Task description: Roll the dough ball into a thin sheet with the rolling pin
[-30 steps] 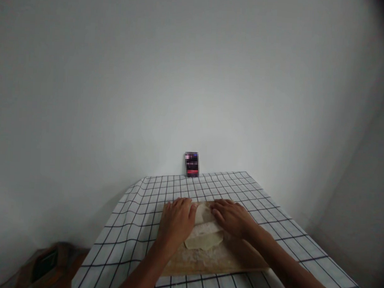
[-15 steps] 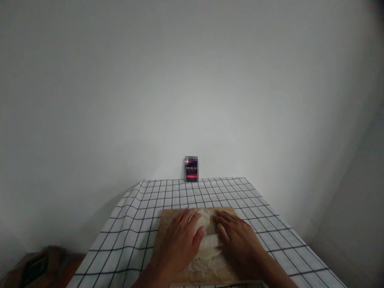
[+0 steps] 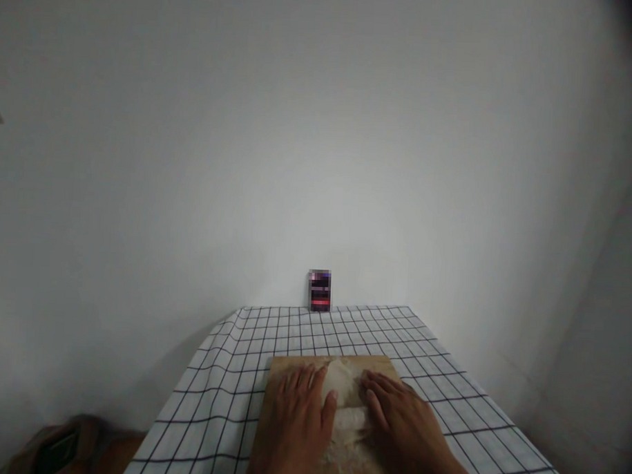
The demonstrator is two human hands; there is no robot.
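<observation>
A floured wooden board (image 3: 285,364) bears a pale, flattened sheet of dough (image 3: 342,383). Across the dough lies a whitish, flour-dusted rolling pin (image 3: 351,419); only its middle shows between my hands. My left hand (image 3: 302,413) rests palm down over the pin's left part, its fingers stretched forward past it and its thumb apart. Over the right part lies my right hand (image 3: 400,416), with fingers extended toward the dough's far right side and the thumb near the pin. Both hands hide the pin's ends.
A white tablecloth with dark grid lines (image 3: 217,392) covers the table. At its far edge a dark, pixelated upright object (image 3: 321,291) stands against the white wall (image 3: 318,161). A brownish box-like thing (image 3: 60,449) is on the floor at lower left.
Both hands and the rolling pin have moved toward me over the dough, so more dough shows beyond the pin. The whole view has shifted, with the table now lower in the picture.
</observation>
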